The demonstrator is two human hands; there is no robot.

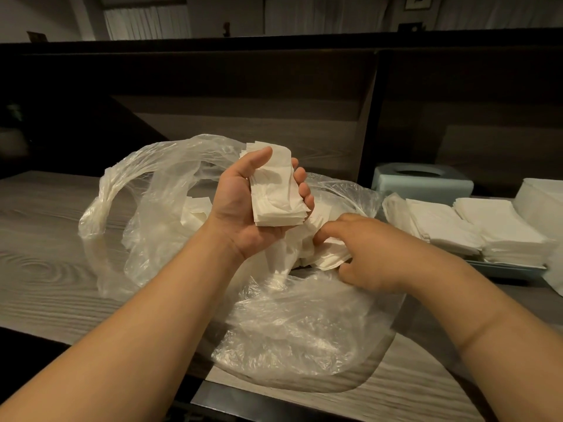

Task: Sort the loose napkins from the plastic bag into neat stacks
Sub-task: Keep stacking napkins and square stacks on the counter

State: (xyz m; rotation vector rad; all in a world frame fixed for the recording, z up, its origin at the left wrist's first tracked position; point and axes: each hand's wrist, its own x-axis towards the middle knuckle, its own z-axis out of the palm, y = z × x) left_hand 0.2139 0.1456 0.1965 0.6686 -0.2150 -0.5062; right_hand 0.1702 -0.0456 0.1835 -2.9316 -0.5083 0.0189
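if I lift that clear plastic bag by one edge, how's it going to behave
The plastic bag would probably be floppy: it lies crumpled and draped over the table. It looks thin, so likely very light. Loose napkins show inside its open mouth, so they may spill while the right hand is reaching in.
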